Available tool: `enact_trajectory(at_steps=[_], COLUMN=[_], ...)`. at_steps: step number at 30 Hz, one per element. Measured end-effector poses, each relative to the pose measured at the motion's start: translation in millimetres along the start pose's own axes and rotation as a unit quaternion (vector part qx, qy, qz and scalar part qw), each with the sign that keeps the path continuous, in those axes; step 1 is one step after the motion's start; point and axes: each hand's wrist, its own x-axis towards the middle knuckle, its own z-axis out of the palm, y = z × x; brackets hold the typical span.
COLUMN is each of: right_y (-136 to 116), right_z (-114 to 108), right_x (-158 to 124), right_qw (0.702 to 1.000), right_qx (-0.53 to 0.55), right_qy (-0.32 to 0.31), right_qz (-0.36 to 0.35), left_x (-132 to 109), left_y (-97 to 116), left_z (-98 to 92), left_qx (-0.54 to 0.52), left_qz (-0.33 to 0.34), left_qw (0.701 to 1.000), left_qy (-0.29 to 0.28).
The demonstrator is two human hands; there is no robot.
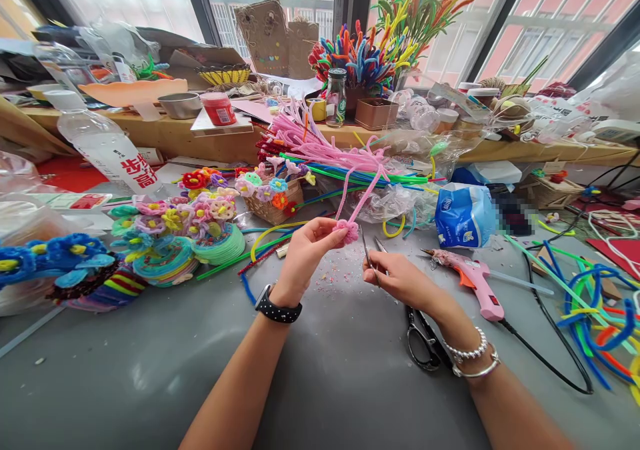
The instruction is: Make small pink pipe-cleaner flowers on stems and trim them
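Note:
My left hand (306, 255) pinches a small pink pipe-cleaner flower (347, 230), whose two long pink stems rise toward the pile behind. My right hand (400, 278) is closed round a pair of scissors (419, 333); the blades point up just right of the flower and the black handles hang below my wrist. A black watch is on my left wrist, and silver bracelets on my right.
A pink glue gun (475, 278) with a black cord lies right of my right hand. Finished pipe-cleaner flowers (170, 237) and a small basket (275, 203) sit at left. Loose pipe cleaners (330, 153), a blue tissue pack (464, 215) and a plastic bottle (107, 147) crowd the grey table (150, 370).

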Motion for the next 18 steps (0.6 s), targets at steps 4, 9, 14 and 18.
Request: enact_trajectory(at_steps=[4,9,14,18], right_y=[-2.2,-4.2,-5.5,-5.2], right_z=[-0.2,-0.6,-0.4,0.6], right_x=[-0.5,-0.5,0.3,0.7], right_qw=[1.0,1.0,1.0,0.999], right_qx=[-0.013,-0.014,0.002,0.019], right_qy=[0.003,0.001,0.009,0.033], right_qz=[-0.003,0.002,0.011,0.011], left_x=[-1.2,-2.0,-1.7,-1.4], left_y=[0.5,0.8,0.3,0.0], left_z=[2.8,3.3,3.2,3.3], left_qx=[0.015,0.02,0.024,0.024], left_qz=[-0.013,-0.014,-0.014,-0.013], left_qw=[1.0,0.999,0.999,1.0], left_qy=[-0.012,-0.02,-0.018,-0.012])
